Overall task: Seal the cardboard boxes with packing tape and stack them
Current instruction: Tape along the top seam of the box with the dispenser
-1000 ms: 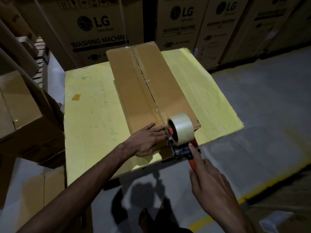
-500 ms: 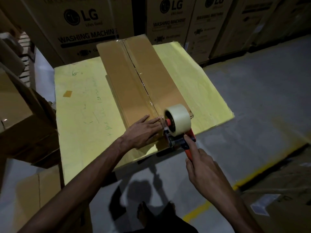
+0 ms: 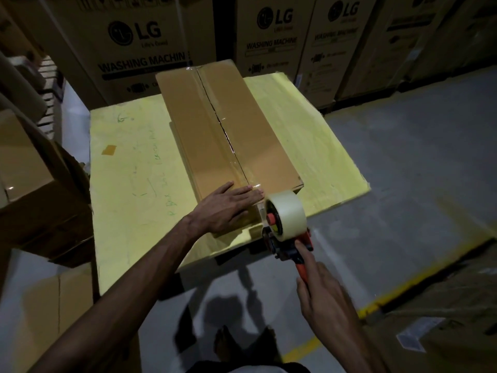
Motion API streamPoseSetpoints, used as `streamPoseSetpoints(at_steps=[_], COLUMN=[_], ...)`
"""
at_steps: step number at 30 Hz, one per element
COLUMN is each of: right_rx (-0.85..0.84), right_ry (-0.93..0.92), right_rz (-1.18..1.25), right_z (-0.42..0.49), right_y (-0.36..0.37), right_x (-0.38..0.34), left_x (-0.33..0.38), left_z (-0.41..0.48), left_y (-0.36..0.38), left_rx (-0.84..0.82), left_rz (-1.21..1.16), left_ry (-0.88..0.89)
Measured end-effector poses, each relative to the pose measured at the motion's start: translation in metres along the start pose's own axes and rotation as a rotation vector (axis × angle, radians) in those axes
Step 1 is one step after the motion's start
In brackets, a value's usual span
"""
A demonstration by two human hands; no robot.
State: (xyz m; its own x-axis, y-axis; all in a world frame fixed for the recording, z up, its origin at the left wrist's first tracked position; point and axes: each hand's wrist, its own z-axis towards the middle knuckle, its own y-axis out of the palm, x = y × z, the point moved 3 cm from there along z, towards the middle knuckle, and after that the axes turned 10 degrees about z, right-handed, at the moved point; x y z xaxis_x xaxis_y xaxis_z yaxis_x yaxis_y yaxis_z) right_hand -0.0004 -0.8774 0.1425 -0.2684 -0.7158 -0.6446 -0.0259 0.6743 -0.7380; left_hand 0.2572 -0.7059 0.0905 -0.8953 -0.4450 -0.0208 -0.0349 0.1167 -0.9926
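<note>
Bare forearms, bare ft

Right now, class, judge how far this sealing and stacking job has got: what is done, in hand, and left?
Done: glossy clear tape seems laid along the centre seam of the long brown cardboard box. In hand: the left hand presses flat on the box's near end; the right hand grips the orange-handled tape dispenser at that edge. Left: cutting the tape and stacking the box.

One cardboard box on one yellow bench. One tape dispenser with one tape roll. Two hands: left hand, right hand. Three logo-marked cartons at the far side: left LG carton, middle LG carton, right LG carton. One tape scrap, left.
</note>
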Motion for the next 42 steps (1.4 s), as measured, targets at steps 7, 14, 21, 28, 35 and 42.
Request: streamPoseSetpoints(at_steps=[7,14,21,28,35,42], right_rx=[0.067,0.171,0.205,0.153,0.078,-0.017], right_ry=[-0.043,-0.056,-0.074,-0.099,-0.061,0.116], right_rz=[0.181,0.224,0.197,0.150,0.104,-0.016], right_z=[0.003,0.001,0.007,0.003,0.003,0.007], right_y=[0.024,0.041,0.050,0.040,0.026,0.022], right_x=[0.027,0.039,0.037,0.030,0.018,-0.009], left_x=[0.001,0.028,0.093,0.096,0.079,0.085], left_z=[-0.004,-0.027,-0.039,-0.014,0.004,0.007], left_y=[0.002,-0.003,0.026,0.039,0.019,0.013], left_rx=[0.015,0.573,0.693,0.406,0.222,0.193], left_rz=[0.026,0.086,-0.456,-1.700,-2.033,-1.865], left_ry=[-0.029,-0.423,-0.870,-1.010,-0.872,-0.930])
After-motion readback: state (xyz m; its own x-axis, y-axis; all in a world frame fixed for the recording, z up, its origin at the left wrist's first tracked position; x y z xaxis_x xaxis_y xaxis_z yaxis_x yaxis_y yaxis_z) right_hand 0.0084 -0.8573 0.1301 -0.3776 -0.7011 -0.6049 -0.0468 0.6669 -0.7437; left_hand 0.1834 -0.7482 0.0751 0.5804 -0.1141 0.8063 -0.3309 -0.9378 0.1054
